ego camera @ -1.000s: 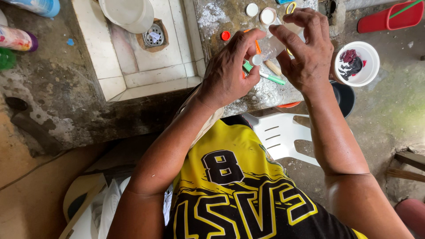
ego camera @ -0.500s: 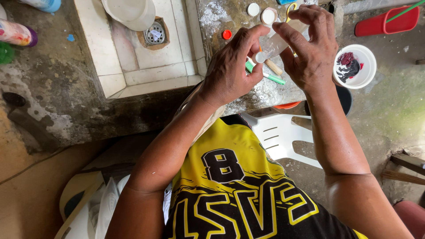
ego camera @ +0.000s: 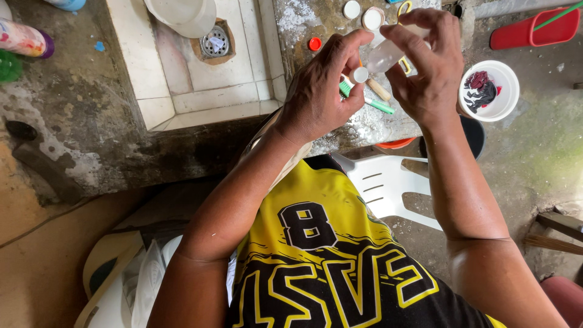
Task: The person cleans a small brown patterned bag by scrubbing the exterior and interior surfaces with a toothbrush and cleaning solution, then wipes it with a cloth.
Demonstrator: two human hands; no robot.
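Note:
My right hand (ego camera: pixel 428 67) grips a small clear plastic bottle (ego camera: pixel 385 56), tilted, above a rough concrete counter (ego camera: pixel 316 21). My left hand (ego camera: pixel 322 91) pinches the bottle's white cap (ego camera: pixel 361 75) between thumb and fingers at the bottle's lower end. Under the hands, a green toothbrush (ego camera: pixel 376 103) and a tan stick (ego camera: pixel 381 90) lie on the counter. Much of the bottle is hidden by my fingers.
A tiled sink (ego camera: pixel 200 67) with a drain (ego camera: pixel 215 44) and a white bowl (ego camera: pixel 182 13) lies to the left. Small white lids (ego camera: pixel 371 17) and a red cap (ego camera: pixel 314 44) rest on the counter. A white tub (ego camera: pixel 493 91), red dustpan (ego camera: pixel 528 30) and white plastic chair (ego camera: pixel 388 185) stand nearby.
Both hands and the bottle have shifted slightly up and left over the counter. My left fingers have turned at the cap end.

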